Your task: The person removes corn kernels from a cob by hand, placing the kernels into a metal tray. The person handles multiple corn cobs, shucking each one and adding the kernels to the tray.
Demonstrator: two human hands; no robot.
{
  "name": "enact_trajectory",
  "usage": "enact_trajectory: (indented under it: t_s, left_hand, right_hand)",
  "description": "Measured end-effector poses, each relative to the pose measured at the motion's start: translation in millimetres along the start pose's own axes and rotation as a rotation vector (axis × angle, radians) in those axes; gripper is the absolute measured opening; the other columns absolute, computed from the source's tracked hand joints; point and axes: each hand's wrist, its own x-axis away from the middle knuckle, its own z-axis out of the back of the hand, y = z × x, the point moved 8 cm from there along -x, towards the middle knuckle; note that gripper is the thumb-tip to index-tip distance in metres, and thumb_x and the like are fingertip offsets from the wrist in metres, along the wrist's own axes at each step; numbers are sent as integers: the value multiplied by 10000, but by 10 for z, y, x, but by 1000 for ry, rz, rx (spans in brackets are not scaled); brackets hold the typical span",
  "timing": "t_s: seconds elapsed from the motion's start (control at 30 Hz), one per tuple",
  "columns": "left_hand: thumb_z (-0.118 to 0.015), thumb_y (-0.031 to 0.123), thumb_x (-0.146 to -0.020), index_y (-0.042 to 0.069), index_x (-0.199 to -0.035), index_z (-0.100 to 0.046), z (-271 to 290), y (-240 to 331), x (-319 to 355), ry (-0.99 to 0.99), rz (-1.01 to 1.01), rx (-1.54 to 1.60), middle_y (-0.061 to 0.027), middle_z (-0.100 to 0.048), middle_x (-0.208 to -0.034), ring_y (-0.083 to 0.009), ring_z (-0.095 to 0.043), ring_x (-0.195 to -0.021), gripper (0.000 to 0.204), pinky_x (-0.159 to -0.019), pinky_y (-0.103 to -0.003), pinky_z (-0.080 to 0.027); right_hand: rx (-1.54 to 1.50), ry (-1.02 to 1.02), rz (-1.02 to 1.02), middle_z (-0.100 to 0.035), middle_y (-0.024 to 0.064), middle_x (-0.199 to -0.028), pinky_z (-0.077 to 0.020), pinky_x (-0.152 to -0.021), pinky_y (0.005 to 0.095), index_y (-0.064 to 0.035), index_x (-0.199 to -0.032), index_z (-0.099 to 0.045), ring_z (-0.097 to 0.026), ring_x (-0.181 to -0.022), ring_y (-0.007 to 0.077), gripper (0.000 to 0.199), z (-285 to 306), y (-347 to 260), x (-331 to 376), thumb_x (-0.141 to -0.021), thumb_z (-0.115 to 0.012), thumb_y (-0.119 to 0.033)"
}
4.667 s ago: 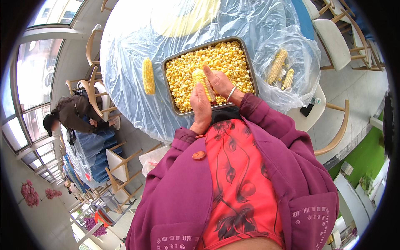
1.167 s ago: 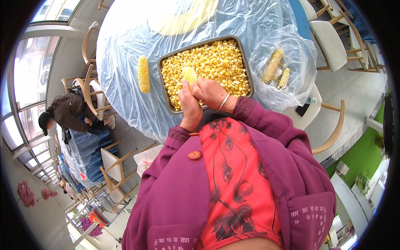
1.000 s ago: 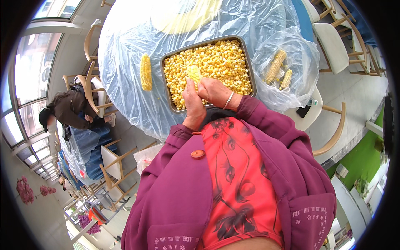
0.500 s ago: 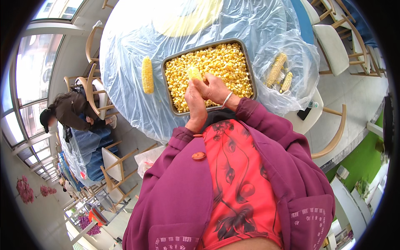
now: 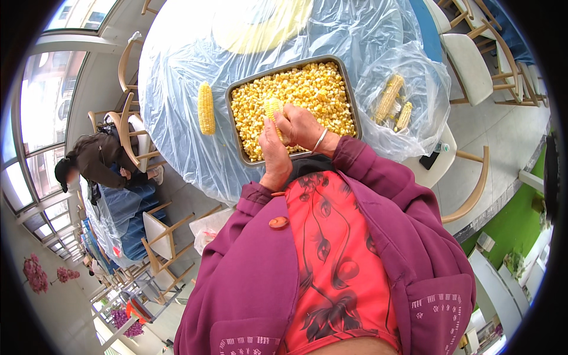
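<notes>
Between my two hands is an ear of corn (image 5: 273, 108), its tip pointing away from me over a grey metal tray (image 5: 229, 112). My left hand (image 5: 275, 152) is wrapped round the lower end of the ear. Bent fingers of my right hand (image 5: 300, 126) press on the ear's right side, the thumb near its middle. Loose yellow corn kernels (image 5: 319, 89) fill the tray beneath. A whole ear of corn (image 5: 206, 109) lies on the table left of the tray. The lower part of the held ear is hidden by my hands.
A clear plastic bag (image 5: 423, 89) with stripped cobs (image 5: 389, 99) lies right of the tray. Plastic film covers the round table (image 5: 177, 77). A chair (image 5: 435, 157) with a dark object on it stands at the right. Another person (image 5: 100, 157) sits at the far left.
The view has shifted slightly, so the table and tray sit a little further left. My right fingers have moved slightly up along the held ear; both hands keep their grip.
</notes>
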Motion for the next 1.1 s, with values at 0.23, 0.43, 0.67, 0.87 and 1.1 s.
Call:
enact_trajectory:
  t_s: [0.23, 0.43, 0.67, 0.87, 1.1]
  left_hand:
    - [-394, 339, -993, 55, -971, -604, -49, 15, 28, -25, 16, -39, -11, -604, -847, -85, -553, -661, 354, -503, -230, -438]
    - [-383, 360, -994, 59, -948, -595, -67, 1, 30, -81, 57, 4, -4, -584, -755, -84, -527, -585, 371, -469, -235, -421]
    - [-354, 353, -1008, 44, -953, -576, -94, 72, 40, -26, 7, -97, 3, -561, -768, -72, -499, -606, 385, -485, -228, -411]
    - [-352, 318, -1015, -13, -991, -556, -90, 78, 19, -50, -165, -298, -11, -546, -851, -75, -473, -758, 390, -653, -234, -409]
    - [-386, 316, -1002, 43, -996, -584, -73, 1, 51, -65, 5, 87, -9, -588, -910, -82, -534, -799, 337, -693, -246, -434]
  right_hand:
    - [-286, 2, -297, -555, 254, -716, -446, -634, 470, 29, -802, -533, -557, -713, 433, 291, 34, 211, 11, -902, -470, -237]
    - [-387, 18, -362, -565, 251, -731, -451, -632, 450, 20, -823, -535, -553, -709, 432, 293, 65, 278, 60, -920, -446, -241]
    - [-832, 139, -630, -570, 175, -667, -432, -541, 378, 7, -758, -530, -554, -588, 296, 429, -54, 462, 129, -961, -446, -362]
    - [-392, 21, -652, -564, 173, -627, -428, -528, 405, 8, -724, -534, -571, -583, 297, 588, -27, 418, 54, -877, -530, -560]
    - [-230, 52, -352, -562, 259, -711, -439, -604, 475, 27, -812, -551, -567, -702, 437, 462, 49, 228, -86, -925, -487, -416]
